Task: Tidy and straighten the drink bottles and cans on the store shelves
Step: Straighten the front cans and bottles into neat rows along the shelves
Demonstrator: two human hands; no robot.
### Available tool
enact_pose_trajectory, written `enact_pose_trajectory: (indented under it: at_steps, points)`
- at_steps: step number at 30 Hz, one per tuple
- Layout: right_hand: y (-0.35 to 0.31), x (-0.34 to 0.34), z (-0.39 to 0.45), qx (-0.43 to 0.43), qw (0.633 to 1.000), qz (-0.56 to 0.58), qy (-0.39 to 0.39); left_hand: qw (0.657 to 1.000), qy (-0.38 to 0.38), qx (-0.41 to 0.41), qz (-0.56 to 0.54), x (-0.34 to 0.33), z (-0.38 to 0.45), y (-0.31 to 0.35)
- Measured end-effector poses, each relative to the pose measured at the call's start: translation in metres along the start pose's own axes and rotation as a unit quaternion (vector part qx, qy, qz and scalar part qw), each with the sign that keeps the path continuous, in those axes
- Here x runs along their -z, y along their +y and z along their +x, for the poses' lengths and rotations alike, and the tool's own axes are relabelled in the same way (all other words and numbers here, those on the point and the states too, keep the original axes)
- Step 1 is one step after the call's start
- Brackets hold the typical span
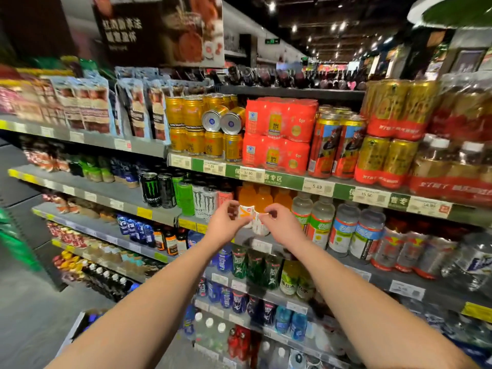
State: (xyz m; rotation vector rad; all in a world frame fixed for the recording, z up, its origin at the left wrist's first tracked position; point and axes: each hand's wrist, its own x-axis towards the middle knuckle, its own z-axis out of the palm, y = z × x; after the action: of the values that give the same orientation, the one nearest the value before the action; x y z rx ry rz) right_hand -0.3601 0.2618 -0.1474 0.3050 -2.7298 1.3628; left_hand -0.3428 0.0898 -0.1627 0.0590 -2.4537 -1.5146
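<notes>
I am fixing the orange bottles [249, 209] on the second shelf [292, 245], just under the gold cans [205, 129]. My left hand [225, 226] and my right hand [282, 227] both reach to the front bottle. My fingers are curled at its white label; I think they pinch it, but my hands hide the touch. Next I should turn it so the label faces out and push it in line. Two gold cans lie on their sides up there too. The far shelves are blurry and the bottom bottles are cut off
</notes>
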Motion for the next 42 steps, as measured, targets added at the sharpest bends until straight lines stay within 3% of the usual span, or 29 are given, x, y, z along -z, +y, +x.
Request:
enact_pose_trajectory:
  at_steps: [8,17,24,30,38,42]
  points:
    - [-0.085,-0.011,0.034,0.053,0.998,-0.003,0.029,0.998,0.049,-0.037,-0.016,0.087,0.049,0.019]
    - [-0.189,-0.024,0.084,0.081,0.989,-0.024,0.123,0.987,-0.004,-0.157,-0.01,0.175,0.117,0.052]
    - [-0.225,-0.015,0.115,0.097,0.979,-0.057,0.168,0.976,-0.033,-0.214,0.002,0.211,0.182,0.086]
    - [-0.237,0.007,0.167,0.171,0.958,-0.162,0.161,0.966,-0.046,-0.25,0.045,0.209,0.227,0.108]
    - [-0.24,0.029,0.229,0.115,0.927,-0.335,0.122,0.945,-0.04,-0.289,0.148,0.201,0.286,0.124]
    - [-0.239,0.032,0.248,0.071,0.894,-0.436,0.082,0.936,-0.104,-0.266,0.207,0.199,0.32,0.131]
